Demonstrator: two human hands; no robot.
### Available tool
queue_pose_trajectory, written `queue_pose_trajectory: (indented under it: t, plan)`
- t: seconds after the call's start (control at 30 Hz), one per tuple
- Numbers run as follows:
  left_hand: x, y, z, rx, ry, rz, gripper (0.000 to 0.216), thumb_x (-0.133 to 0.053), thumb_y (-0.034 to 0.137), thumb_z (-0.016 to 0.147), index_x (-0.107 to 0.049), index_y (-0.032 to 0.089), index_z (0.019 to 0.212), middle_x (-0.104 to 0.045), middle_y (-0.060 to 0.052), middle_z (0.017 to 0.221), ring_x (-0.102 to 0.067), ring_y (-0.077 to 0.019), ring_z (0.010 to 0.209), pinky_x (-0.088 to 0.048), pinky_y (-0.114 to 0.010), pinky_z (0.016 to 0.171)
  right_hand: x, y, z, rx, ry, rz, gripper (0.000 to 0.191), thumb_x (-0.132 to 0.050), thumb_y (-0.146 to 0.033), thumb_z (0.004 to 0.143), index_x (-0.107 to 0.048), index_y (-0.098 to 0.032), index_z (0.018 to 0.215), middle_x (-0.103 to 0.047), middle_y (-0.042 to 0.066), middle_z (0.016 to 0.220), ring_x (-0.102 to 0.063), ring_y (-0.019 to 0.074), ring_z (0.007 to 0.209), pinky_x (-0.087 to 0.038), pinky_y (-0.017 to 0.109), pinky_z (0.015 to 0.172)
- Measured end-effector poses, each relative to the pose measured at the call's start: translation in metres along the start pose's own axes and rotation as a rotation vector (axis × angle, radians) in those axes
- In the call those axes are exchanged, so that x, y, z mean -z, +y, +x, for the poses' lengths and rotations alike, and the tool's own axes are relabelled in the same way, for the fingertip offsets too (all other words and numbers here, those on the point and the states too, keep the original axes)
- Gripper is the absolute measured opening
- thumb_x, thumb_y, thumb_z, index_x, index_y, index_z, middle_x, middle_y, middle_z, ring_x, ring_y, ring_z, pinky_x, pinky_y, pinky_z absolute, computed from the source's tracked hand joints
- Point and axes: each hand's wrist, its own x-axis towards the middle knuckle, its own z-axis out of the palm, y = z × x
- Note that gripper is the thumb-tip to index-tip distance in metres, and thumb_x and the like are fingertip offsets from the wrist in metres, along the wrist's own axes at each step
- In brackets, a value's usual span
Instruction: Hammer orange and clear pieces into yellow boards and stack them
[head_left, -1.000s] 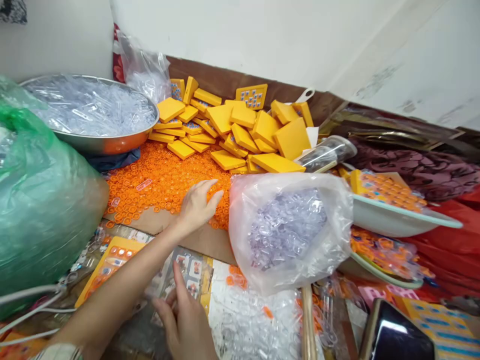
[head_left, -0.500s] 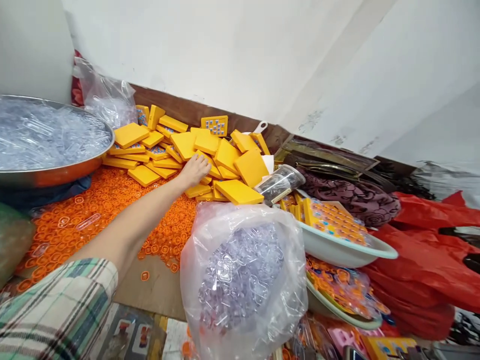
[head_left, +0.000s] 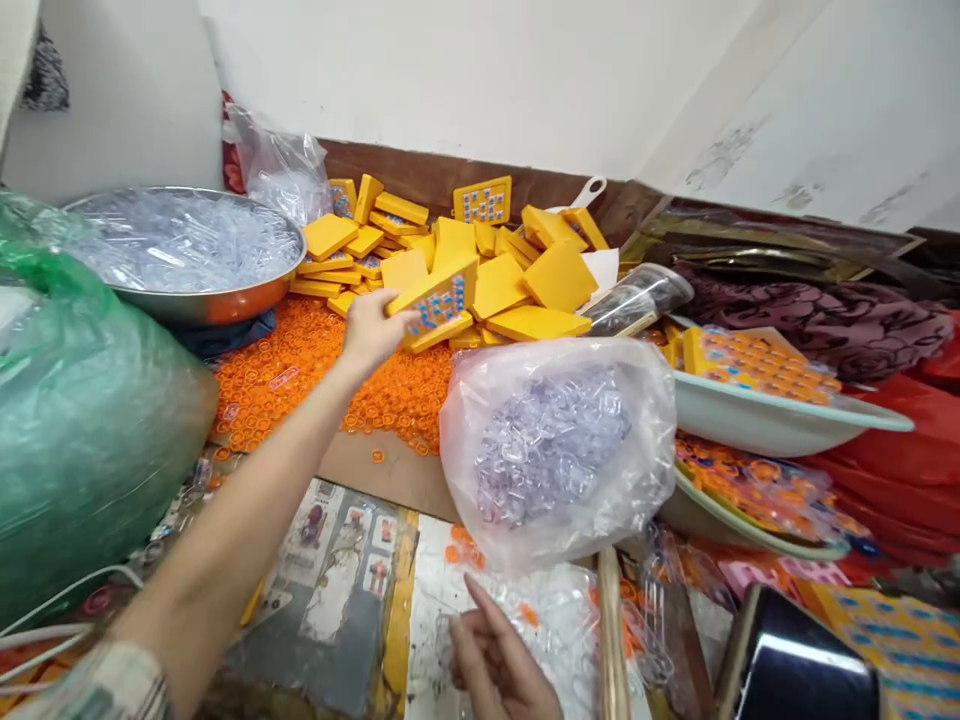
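My left hand [head_left: 371, 330] reaches to the back and grips the left edge of a flat yellow tray [head_left: 442, 303]. The tray is tilted up, and its side facing me carries rows of small blue pieces. Behind and beside it lies a heap of similar yellow trays [head_left: 559, 277], most with plain backs up. Low in the middle is my right hand [head_left: 499, 660], its index finger stretched out and the others loosely bent, with nothing seen in it. It hovers over a white surface near small clear and orange plastic parts [head_left: 529, 613].
Orange rings [head_left: 315, 370] are spread under the heap. A clear bag [head_left: 555, 450] of transparent pieces stands in front. At left are a metal bowl [head_left: 292, 262] of clear strips and a green bag [head_left: 97, 400]. Pale basins [head_left: 787, 425] stand right, near a dark glossy object [head_left: 802, 670].
My left hand has taken hold of a yellow tray and tilted it up off the heap. My right hand has come into view at the bottom. The view has shifted left and down.
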Motion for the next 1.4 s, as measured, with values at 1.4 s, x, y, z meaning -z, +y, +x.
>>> queue_pose_trajectory:
  t: [1.4]
  plan:
    - [0.018, -0.072, -0.242, -0.128, -0.031, 0.069, 0.028, -0.049, 0.014, 0.092, -0.068, 0.025, 0.109, -0.073, -0.006, 0.099, -0.067, -0.0201, 0.098, -0.051, -0.035, 0.093, 0.08, 0.001, 0.06, 0.044, 0.288, -1.158, 0.062, -0.037, -0.03, 0.086, -0.045, -0.003, 0.141, -0.061, 0.024, 0.122, -0.061, 0.0385, 0.107, -0.049, 0.049, 0.087]
